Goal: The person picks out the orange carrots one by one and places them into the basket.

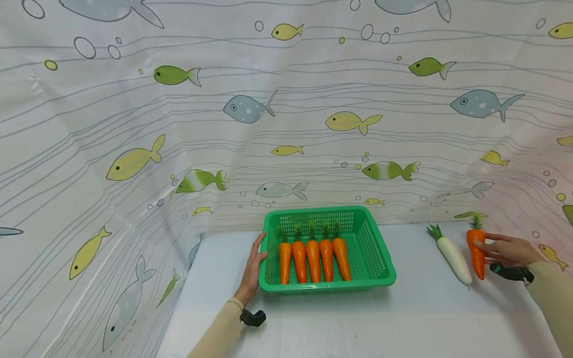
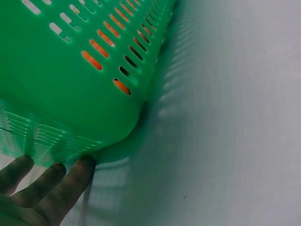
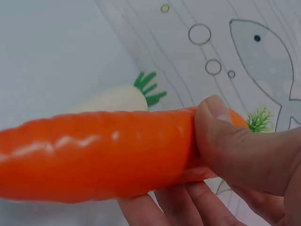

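In the head view, my right hand (image 1: pixel 508 249) grips an orange carrot (image 1: pixel 477 253) with a green leafy top. The right wrist view shows my thumb on the upper side of the carrot (image 3: pixel 94 155), with fingers beneath it. Just left of that carrot, a white radish (image 1: pixel 454 259) with green stalks lies on the table. My left hand (image 1: pixel 251 273) touches the left side of a green plastic basket (image 1: pixel 385 273). Its fingers (image 2: pixel 66 188) look fairly straight against the basket wall (image 2: pixel 108 113). Several carrots (image 1: pixel 313 261) lie side by side in the basket's left and middle part, tops toward the back.
The white table (image 1: pixel 322 328) holds the basket near its back edge. Behind and at both sides rises a white curtain (image 1: pixel 304 64) printed with fish. The radish lies between the basket and my right hand.
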`<state>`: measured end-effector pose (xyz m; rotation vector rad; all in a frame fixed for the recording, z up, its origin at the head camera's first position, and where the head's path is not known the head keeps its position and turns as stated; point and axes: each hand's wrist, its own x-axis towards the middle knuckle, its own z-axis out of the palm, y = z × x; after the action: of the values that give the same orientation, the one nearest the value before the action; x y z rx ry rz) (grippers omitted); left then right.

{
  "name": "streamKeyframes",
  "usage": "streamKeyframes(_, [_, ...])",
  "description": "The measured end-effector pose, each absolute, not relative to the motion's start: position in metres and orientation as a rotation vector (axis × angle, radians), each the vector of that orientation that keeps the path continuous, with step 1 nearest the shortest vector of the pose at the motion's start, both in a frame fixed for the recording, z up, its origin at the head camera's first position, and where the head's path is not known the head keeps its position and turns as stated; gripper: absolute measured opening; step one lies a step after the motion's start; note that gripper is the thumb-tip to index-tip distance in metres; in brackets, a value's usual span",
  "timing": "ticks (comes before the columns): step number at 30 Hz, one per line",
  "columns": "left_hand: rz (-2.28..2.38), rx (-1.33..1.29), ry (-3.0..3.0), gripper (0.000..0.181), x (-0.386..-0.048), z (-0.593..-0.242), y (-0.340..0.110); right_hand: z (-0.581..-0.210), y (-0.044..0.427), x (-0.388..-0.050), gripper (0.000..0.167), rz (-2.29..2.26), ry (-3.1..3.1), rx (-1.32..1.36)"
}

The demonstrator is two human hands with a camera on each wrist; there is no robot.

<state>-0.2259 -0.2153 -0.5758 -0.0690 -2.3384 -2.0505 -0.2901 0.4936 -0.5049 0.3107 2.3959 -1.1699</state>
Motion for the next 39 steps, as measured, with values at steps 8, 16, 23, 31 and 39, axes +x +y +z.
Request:
streamKeyframes(8, [-2.028,-0.068,-2.349,0.062,-0.225,-0.576,-0.215,-0.498,0.473,-0.299,0.097,-1.279,2.300,0.239])
streamKeyframes(16, [-2.047,-0.066,-2.342,0.062,-0.226,-0.575,-0.216,-0.488,0.441,-0.305,0.090,-1.507,2.118,0.104])
streamKeyframes(23, [-2.053,-0.067,-2.340,0.062,-0.226,-0.575,-0.216,-0.484,0.407,-0.307,0.091,-1.563,2.098,0.063])
streamKeyframes(31, [-2.054,-0.074,-2.332,0.062,-0.225,-0.576,-0.217,-0.483,0.372,-0.309,0.090,-1.595,2.096,0.021])
streamKeyframes(39, [-2.066,-0.076,-2.325,0.061,-0.227,-0.575,-0.214,-0.483,0.345,-0.313,0.087,-1.583,2.096,0.000])
